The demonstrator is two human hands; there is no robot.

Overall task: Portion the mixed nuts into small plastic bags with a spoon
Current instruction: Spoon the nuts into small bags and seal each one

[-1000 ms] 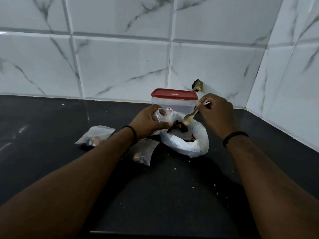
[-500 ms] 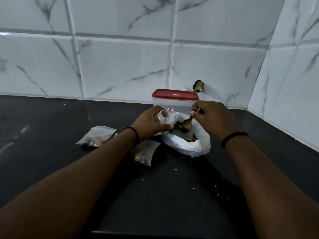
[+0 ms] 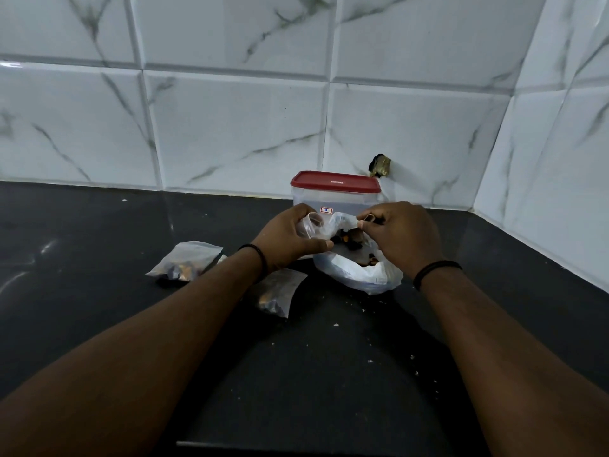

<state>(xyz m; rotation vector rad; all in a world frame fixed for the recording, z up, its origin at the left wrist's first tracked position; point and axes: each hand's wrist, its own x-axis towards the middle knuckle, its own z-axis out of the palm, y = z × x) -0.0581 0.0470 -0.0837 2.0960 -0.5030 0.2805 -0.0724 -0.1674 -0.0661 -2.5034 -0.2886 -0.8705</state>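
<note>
A large white plastic bag [image 3: 357,273] of mixed nuts [image 3: 346,240] lies open on the black counter in front of a container. My left hand [image 3: 288,237] grips a small clear bag [image 3: 308,225] with its mouth open beside the big bag's opening. My right hand [image 3: 400,234] holds the spoon [image 3: 369,219] by its handle, with the bowl down among the nuts and mostly hidden by my fingers. Two small filled bags lie on the counter to the left: one [image 3: 184,260] further left, one [image 3: 276,291] under my left wrist.
A clear container with a red lid [image 3: 336,186] stands against the marble-tiled wall behind the big bag. A brass fitting [image 3: 380,164] sticks out of the wall. Crumbs are scattered on the counter [image 3: 329,374] near me. The wall corner is on the right.
My right hand has moved left and lower, bringing the spoon down into the nuts. The spoon's bowl was clearly visible before and is now mostly hidden. My left hand stayed put with the small bag.
</note>
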